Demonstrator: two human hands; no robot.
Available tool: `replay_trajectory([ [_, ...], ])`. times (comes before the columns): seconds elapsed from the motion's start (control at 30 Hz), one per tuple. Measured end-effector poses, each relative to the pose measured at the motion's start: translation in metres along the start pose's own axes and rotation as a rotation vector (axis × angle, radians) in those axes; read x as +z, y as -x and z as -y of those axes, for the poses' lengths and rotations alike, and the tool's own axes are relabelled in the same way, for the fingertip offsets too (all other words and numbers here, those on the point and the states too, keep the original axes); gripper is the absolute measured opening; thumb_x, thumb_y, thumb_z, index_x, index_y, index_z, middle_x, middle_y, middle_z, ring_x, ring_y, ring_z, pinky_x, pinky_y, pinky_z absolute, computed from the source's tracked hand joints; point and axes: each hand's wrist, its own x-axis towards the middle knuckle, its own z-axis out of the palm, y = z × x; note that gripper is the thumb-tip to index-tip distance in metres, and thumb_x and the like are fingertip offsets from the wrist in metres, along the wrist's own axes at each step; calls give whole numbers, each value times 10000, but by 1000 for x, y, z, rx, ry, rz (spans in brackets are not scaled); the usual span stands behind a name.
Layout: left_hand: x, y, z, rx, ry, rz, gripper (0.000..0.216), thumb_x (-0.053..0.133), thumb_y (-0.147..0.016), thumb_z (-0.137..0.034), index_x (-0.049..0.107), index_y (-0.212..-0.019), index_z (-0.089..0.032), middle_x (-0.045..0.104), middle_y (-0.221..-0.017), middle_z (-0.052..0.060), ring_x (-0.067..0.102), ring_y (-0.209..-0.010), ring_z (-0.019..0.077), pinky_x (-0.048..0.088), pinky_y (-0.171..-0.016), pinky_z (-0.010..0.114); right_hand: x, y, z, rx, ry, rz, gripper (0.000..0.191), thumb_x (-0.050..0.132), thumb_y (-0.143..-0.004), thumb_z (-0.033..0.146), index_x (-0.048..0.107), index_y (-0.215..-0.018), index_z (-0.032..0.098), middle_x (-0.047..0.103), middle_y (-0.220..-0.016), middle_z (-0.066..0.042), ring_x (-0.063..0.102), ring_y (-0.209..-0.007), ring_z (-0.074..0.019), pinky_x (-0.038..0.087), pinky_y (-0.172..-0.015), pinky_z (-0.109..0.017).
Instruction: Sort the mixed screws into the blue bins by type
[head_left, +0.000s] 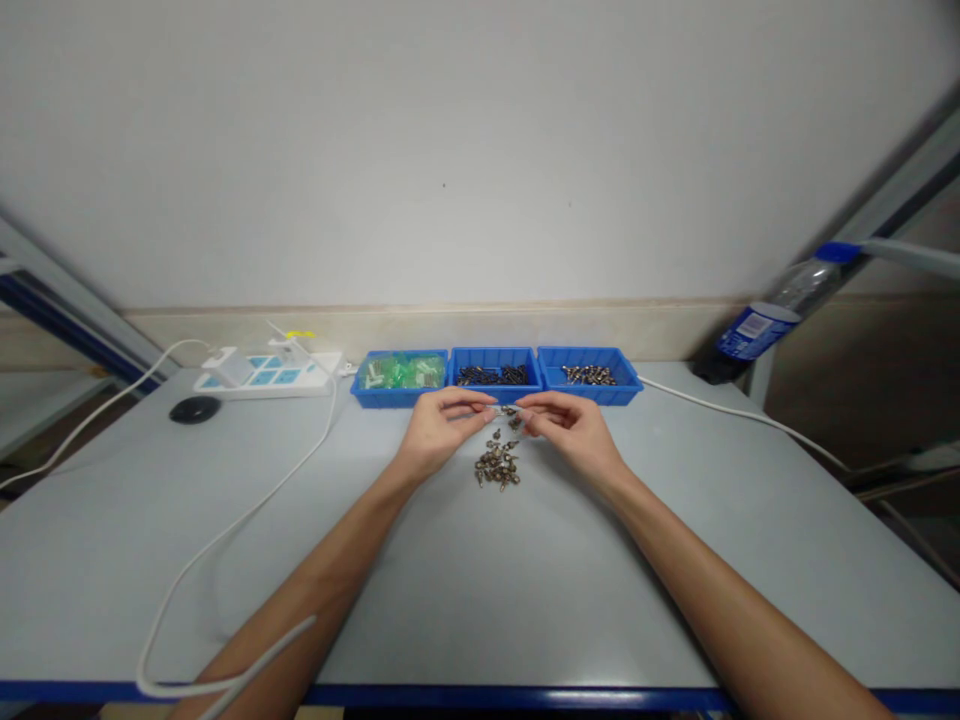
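My left hand (445, 425) and my right hand (566, 425) face each other over the table, just in front of the blue bins. Each has its thumb and fingers pinched together at the tips. Whatever lies in either pinch is too small to make out. Small metal parts (497, 465) form a loose pile on the table just below and between the hands. A few more such pieces show in the gap between the fingertips.
Behind my hands stand a blue bin (401, 400) of green-and-clear bags, a blue bin (495, 355) of dark screw-like pieces and a blue bin (589, 398) of shiny metal pieces. A power strip (315, 375), black disc (195, 409), white cable (247, 515) and bottle (757, 330) flank them.
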Motion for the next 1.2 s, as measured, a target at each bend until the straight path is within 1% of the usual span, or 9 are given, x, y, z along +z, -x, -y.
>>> replay_trajectory([
  [0.2, 2, 2, -1, -50, 92, 74, 416, 813, -695, -276, 714, -1069, -122, 694, -929, 78, 713, -888, 209, 593, -865, 381, 2, 4, -1, 54, -61, 137, 259, 823, -666, 371, 768, -842, 189, 774, -815, -75, 728, -713, -197, 588, -757, -368],
  [0.53, 3, 5, -2, -37, 109, 136, 510, 784, -737, -272, 636, -1202, -126, 703, -966, 83, 723, -848, 188, 605, -838, 343, 2, 4, 2, 111, -126, 181, 284, 835, -659, 374, 771, -862, 186, 769, -744, -69, 732, -711, -207, 589, -788, -399],
  [0.6, 3, 5, -1, -12, 60, 144, 441, 747, -784, -288, 651, -1183, -126, 721, -995, 103, 728, -878, 203, 606, -845, 350, 3, 3, 1, 109, -132, 136, 258, 831, -660, 374, 770, -823, 185, 767, -736, -71, 729, -704, -210, 589, -781, -399],
  [0.67, 1, 5, 2, 83, -84, 179, 327, 670, -852, -269, 680, -1154, -143, 731, -1070, 118, 718, -972, 223, 585, -909, 377, 2, 1, 0, 87, -151, 31, 239, 821, -671, 366, 771, -813, 181, 770, -761, -77, 730, -719, -212, 587, -784, -392],
  [0.73, -1, 4, 7, 240, -300, 270, 273, 594, -892, -196, 703, -1142, -183, 720, -1169, 102, 670, -1113, 233, 517, -1023, 422, 0, -2, -2, 39, -189, -133, 222, 792, -701, 343, 773, -844, 174, 776, -833, -90, 736, -768, -216, 583, -813, -387],
  [0.8, -4, 4, 13, 378, -492, 397, 318, 552, -890, -112, 709, -1146, -215, 704, -1223, 77, 600, -1232, 231, 447, -1095, 457, -4, -5, -3, -11, -223, -312, 211, 752, -733, 307, 769, -889, 166, 774, -920, -103, 739, -829, -223, 575, -853, -391],
  [0.9, -7, 2, 20, 459, -649, 518, 370, 530, -866, -43, 708, -1144, -210, 707, -1218, 80, 570, -1270, 228, 449, -1087, 462, -10, -9, -3, -37, -228, -477, 218, 718, -740, 268, 758, -927, 163, 756, -1024, -112, 739, -866, -233, 573, -866, -398],
  [1.03, -9, 1, 20, 494, -768, 542, 343, 528, -851, -27, 734, -1084, -172, 729, -1161, 108, 650, -1150, 240, 490, -1031, 426, -11, -9, -1, -17, -225, -476, 239, 722, -724, 282, 754, -931, 168, 739, -1064, -112, 732, -841, -226, 584, -802, -374],
  [1.2, -11, 1, 19, 534, -846, 458, 294, 523, -863, -62, 749, -1015, -173, 756, -1051, 99, 691, -999, 227, 537, -917, 361, -7, -6, -1, -17, -208, -403, 238, 721, -728, 303, 753, -924, 171, 741, -1008, -102, 720, -785, -203, 574, -719, -341],
])
